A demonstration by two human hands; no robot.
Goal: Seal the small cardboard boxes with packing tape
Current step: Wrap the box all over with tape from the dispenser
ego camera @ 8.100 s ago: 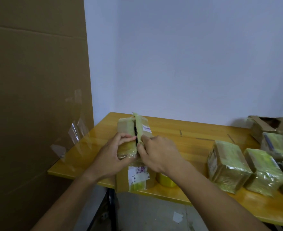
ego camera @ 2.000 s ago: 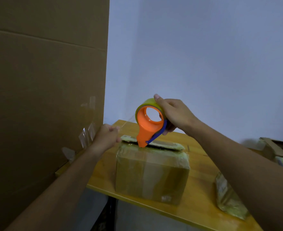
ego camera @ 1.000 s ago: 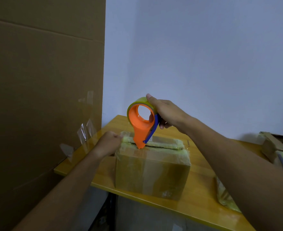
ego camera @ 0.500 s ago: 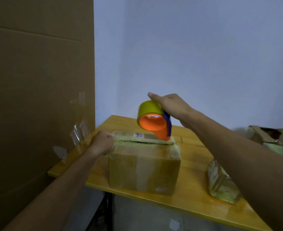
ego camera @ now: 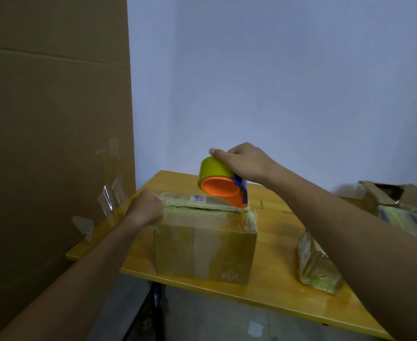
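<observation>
My left hand [ego camera: 145, 208] pins the tape end, seemingly, at the brown cardboard box's [ego camera: 203, 244] left edge while my right hand [ego camera: 245, 163] grips the orange tape dispenser [ego camera: 221, 184] at its right edge, ready to cut.

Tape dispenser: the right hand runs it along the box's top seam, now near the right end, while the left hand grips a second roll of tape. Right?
Not quite. The head view shows the left hand holding no roll: it grips the left end of the box. The right hand does hold the tape dispenser near the seam's right end.
</observation>
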